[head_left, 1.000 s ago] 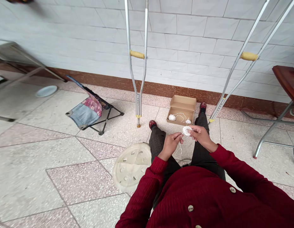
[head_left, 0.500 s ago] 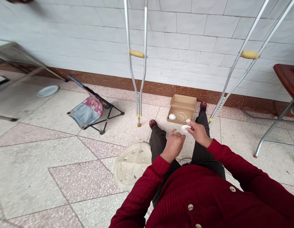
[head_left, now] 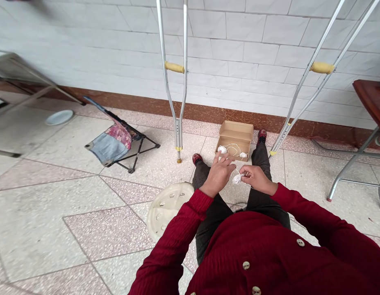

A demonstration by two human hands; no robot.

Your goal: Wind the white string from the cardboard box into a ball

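1. Left hand (head_left: 219, 175) raised over the left knee, back of the hand up, wrist bent a bit, red sleeve (head_left: 190, 217) pushed right up to the wrist. Fingers spread pretty wide, tips aimed up toward the box, nothing held in them as far as I can see.
2. Right hand (head_left: 257, 180) out over the right thigh, turned inward, thumb and first finger pinched narrow on a small string bundle (head_left: 237, 178). Other fingers curled loosely behind.
3. String bundle sitting just between the 2 hands, closer to the right one, well up off the floor. Long axis on a slant, narrow end pointing down and to the left, away from the pinch. Kinda tapered and loose, not a neat ball.
4. Cardboard box (head_left: 235, 130) on the floor just past the knees, lid open, between the 2 red shoes (head_left: 196, 158). Inside: 2 little white balls, the bigger one (head_left: 222, 149) right by the left fingertips, though no telling if they touch, plus thin string (head_left: 235, 151) looping across the bottom.
5. Around that: 1 crutch (head_left: 177, 102) left of the box, another crutch (head_left: 309, 82) to the right, round plastic disc (head_left: 168, 209) on the floor by the left knee.
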